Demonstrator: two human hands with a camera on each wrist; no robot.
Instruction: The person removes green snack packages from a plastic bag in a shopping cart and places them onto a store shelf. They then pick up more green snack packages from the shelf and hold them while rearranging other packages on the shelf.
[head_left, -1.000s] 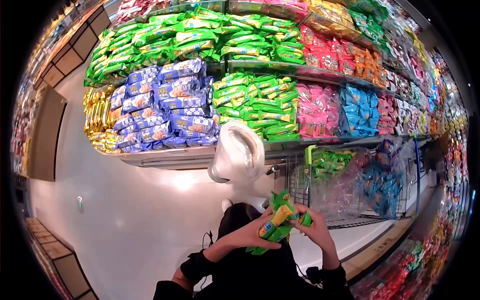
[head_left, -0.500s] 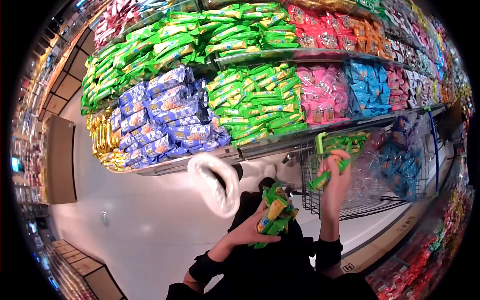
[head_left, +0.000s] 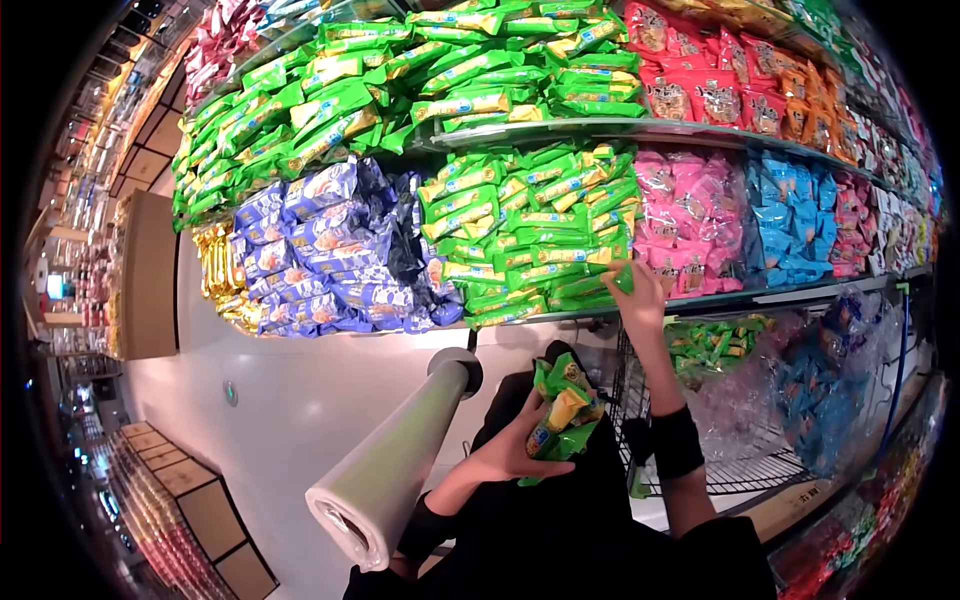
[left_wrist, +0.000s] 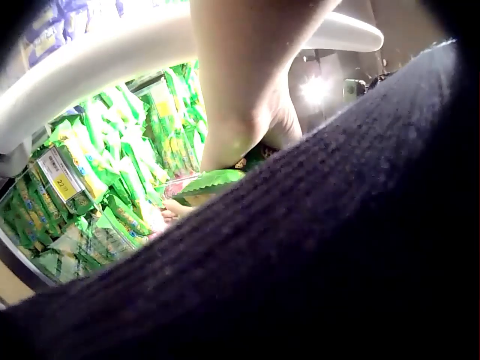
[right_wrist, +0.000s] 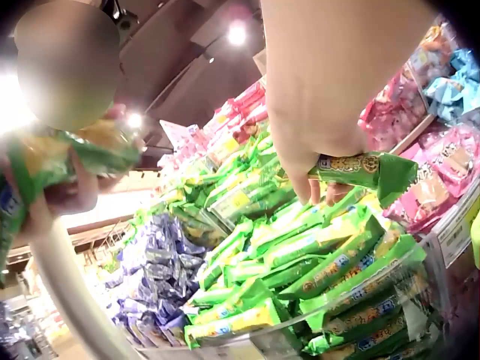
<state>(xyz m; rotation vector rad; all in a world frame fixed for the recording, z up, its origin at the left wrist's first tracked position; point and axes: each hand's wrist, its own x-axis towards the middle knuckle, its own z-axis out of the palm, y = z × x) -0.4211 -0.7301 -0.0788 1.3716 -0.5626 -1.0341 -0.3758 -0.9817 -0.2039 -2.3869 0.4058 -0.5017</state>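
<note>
My left hand (head_left: pixel 505 455) grips a bunch of green and yellow snack packets (head_left: pixel 568 408) in front of my body. Out at the shelf's front edge, my right hand (head_left: pixel 642 305) pinches one green snack packet (right_wrist: pixel 360 171). This packet is right above the lower pile of green packets (head_left: pixel 540 225), as the right wrist view shows. A sleeve covers much of the left wrist view, where a green packet (left_wrist: pixel 210 184) shows below the left hand (left_wrist: pixel 255 124).
A shopping cart (head_left: pixel 735 475) with bagged snacks stands at right under the shelf. Left of me leans a roll of clear plastic bags (head_left: pixel 390 465). Purple packets (head_left: pixel 330 245) lie left of the green pile, pink packets (head_left: pixel 690 220) to its right. A glass shelf edge (head_left: pixel 540 128) runs above.
My right hand parted from the left, passed over the cart's near end, and moved up and left to the green pile, a packet in its fingers. The left hand kept its bunch.
</note>
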